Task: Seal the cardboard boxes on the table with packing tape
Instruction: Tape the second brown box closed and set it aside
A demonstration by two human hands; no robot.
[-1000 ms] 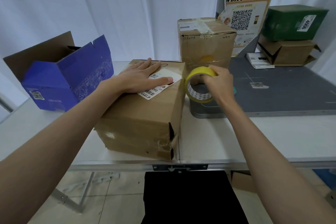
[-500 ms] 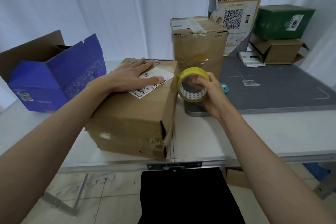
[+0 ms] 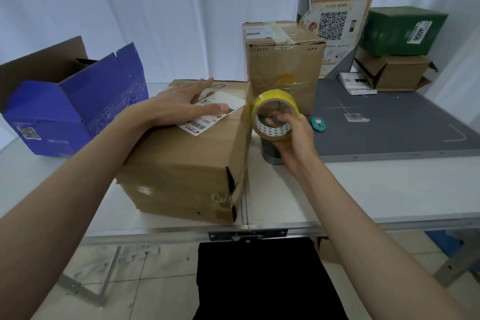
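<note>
A brown cardboard box with a white shipping label lies near the table's front edge. My left hand rests flat on its top, fingers straight over the label. Just right of the box, my right hand grips a yellow roll of packing tape, fingers curled through its core. The roll is held upright above the table, close to the box's right edge. A taller taped brown box stands behind the roll.
An open blue box sits at the left. A grey mat covers the right of the white table, with a small teal cutter, a dark cylinder under my right hand, stacked green and brown boxes, and a QR poster behind.
My right hand turned the tape roll and shifted its grip, fingers now through the core from below. My left hand stayed flat on the box.
</note>
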